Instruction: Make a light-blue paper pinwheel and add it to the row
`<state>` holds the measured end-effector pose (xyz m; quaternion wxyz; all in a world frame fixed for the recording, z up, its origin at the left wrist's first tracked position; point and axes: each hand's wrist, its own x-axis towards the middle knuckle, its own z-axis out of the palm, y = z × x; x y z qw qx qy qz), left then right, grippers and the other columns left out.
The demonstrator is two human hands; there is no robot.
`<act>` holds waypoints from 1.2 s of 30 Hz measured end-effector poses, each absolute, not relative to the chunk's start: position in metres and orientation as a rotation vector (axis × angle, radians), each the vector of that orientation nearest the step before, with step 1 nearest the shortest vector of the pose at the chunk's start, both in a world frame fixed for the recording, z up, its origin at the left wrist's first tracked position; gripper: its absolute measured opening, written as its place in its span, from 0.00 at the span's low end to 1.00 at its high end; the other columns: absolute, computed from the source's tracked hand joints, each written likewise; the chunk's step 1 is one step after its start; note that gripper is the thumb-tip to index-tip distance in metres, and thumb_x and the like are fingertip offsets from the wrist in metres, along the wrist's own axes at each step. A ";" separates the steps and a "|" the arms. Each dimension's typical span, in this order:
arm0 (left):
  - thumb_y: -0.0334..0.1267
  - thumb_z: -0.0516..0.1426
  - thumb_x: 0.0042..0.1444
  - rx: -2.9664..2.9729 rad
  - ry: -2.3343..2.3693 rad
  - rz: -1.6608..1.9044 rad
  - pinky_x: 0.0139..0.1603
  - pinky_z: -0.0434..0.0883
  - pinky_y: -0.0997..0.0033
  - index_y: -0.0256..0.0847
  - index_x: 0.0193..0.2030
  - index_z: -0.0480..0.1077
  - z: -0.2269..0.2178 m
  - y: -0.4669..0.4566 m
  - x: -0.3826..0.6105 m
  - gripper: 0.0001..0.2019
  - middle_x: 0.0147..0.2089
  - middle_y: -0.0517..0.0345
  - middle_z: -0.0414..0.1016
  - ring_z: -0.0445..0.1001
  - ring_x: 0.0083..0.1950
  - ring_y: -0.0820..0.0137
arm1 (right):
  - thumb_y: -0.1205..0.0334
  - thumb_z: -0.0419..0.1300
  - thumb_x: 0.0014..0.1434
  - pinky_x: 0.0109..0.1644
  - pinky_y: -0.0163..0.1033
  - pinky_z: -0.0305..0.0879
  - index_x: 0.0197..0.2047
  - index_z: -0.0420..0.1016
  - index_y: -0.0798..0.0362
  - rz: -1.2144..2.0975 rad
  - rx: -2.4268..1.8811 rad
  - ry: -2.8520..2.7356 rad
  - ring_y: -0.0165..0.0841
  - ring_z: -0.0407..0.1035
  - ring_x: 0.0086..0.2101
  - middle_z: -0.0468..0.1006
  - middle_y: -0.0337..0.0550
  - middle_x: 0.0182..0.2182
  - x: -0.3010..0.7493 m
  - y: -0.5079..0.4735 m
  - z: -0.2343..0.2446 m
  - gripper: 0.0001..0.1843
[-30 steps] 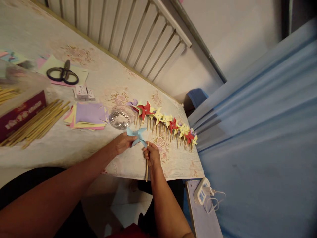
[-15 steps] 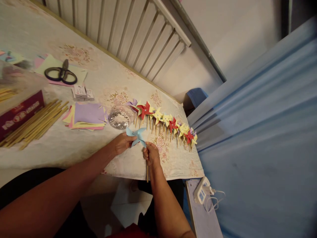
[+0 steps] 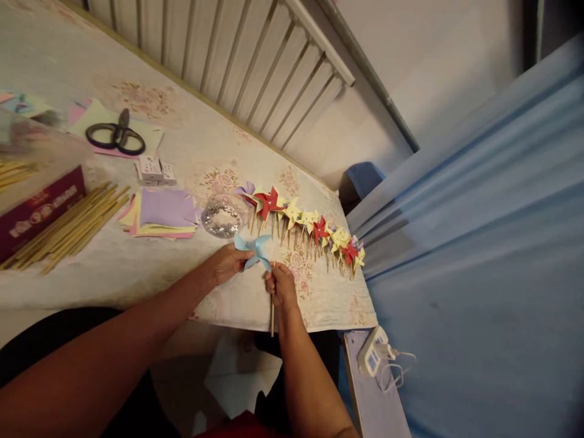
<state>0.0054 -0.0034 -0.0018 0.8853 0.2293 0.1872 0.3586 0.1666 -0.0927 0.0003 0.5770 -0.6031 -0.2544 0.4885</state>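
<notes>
My left hand [image 3: 227, 262] is closed on a light blue paper pinwheel [image 3: 253, 250] just above the table's near edge. My right hand [image 3: 280, 286] grips a thin wooden stick [image 3: 272, 317] that points down past the table edge, its top at the pinwheel. Behind them a row of several finished red, yellow and purple pinwheels [image 3: 305, 225] lies along the table toward the right corner.
A clear dish of shiny pins [image 3: 221, 215], a stack of coloured paper squares [image 3: 160, 212], a bundle of wooden sticks [image 3: 68, 228], a dark red box [image 3: 39, 207], small white boxes [image 3: 154, 170] and black scissors [image 3: 116, 138] lie on the table [image 3: 137, 280]. A blue curtain [image 3: 479, 243] hangs right.
Both hands stay at the blue pinwheel and stick with only slight shifts; the view has moved a little.
</notes>
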 end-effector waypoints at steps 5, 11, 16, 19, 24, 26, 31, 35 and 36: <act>0.30 0.73 0.40 0.483 0.366 0.745 0.34 0.72 0.73 0.32 0.33 0.77 -0.005 -0.003 0.005 0.13 0.31 0.54 0.80 0.75 0.29 0.72 | 0.60 0.63 0.45 0.15 0.30 0.38 0.33 0.70 0.53 1.151 -1.399 -0.608 0.20 0.48 0.12 0.70 0.30 0.16 0.167 -0.093 0.000 0.11; 0.30 0.72 0.42 0.495 0.342 0.741 0.34 0.71 0.72 0.32 0.33 0.77 -0.006 -0.002 0.006 0.12 0.30 0.54 0.80 0.74 0.29 0.72 | 0.61 0.62 0.45 0.16 0.30 0.39 0.33 0.71 0.53 1.162 -1.393 -0.603 0.20 0.48 0.12 0.71 0.31 0.17 0.168 -0.094 0.000 0.10; 0.30 0.72 0.42 0.507 0.330 0.741 0.34 0.70 0.72 0.33 0.33 0.77 -0.008 -0.002 0.007 0.12 0.30 0.55 0.79 0.74 0.29 0.72 | 0.60 0.63 0.46 0.17 0.31 0.38 0.33 0.71 0.53 1.162 -1.422 -0.613 0.21 0.47 0.13 0.70 0.32 0.16 0.168 -0.094 0.000 0.10; 0.31 0.72 0.41 0.504 0.350 0.741 0.34 0.70 0.72 0.34 0.33 0.77 -0.008 -0.002 0.007 0.12 0.30 0.55 0.79 0.74 0.28 0.72 | 0.60 0.64 0.46 0.17 0.31 0.39 0.33 0.71 0.53 1.170 -1.434 -0.616 0.21 0.47 0.13 0.70 0.32 0.16 0.169 -0.093 0.000 0.11; 0.30 0.73 0.40 0.489 0.360 0.734 0.32 0.70 0.73 0.34 0.32 0.78 -0.005 -0.002 0.007 0.12 0.29 0.55 0.79 0.73 0.27 0.72 | 0.63 0.63 0.43 0.16 0.30 0.38 0.33 0.71 0.53 1.199 -1.405 -0.591 0.21 0.48 0.13 0.71 0.32 0.17 0.170 -0.092 -0.001 0.12; 0.29 0.72 0.41 0.486 0.359 0.737 0.32 0.70 0.73 0.33 0.32 0.78 -0.005 -0.003 0.007 0.11 0.29 0.54 0.80 0.74 0.28 0.72 | 0.63 0.62 0.42 0.16 0.30 0.37 0.33 0.70 0.53 1.203 -1.395 -0.586 0.20 0.48 0.13 0.71 0.31 0.16 0.170 -0.092 -0.001 0.11; 0.29 0.72 0.41 0.493 0.354 0.742 0.32 0.69 0.73 0.32 0.33 0.78 -0.005 -0.002 0.007 0.11 0.30 0.53 0.80 0.74 0.28 0.72 | 0.57 0.62 0.47 0.16 0.30 0.37 0.31 0.69 0.53 1.194 -1.405 -0.623 0.21 0.47 0.12 0.69 0.30 0.15 0.168 -0.094 0.001 0.10; 0.30 0.72 0.41 0.497 0.341 0.748 0.32 0.69 0.74 0.32 0.33 0.78 -0.005 -0.002 0.007 0.12 0.30 0.54 0.79 0.73 0.28 0.72 | 0.55 0.62 0.48 0.16 0.30 0.38 0.32 0.69 0.52 1.182 -1.408 -0.640 0.21 0.47 0.13 0.69 0.30 0.16 0.167 -0.095 0.002 0.11; 0.30 0.73 0.41 0.494 0.339 0.750 0.32 0.69 0.74 0.33 0.33 0.78 -0.005 -0.002 0.007 0.12 0.30 0.54 0.79 0.73 0.28 0.72 | 0.56 0.62 0.48 0.16 0.30 0.38 0.32 0.69 0.52 1.179 -1.407 -0.639 0.21 0.47 0.13 0.69 0.31 0.16 0.167 -0.095 0.002 0.11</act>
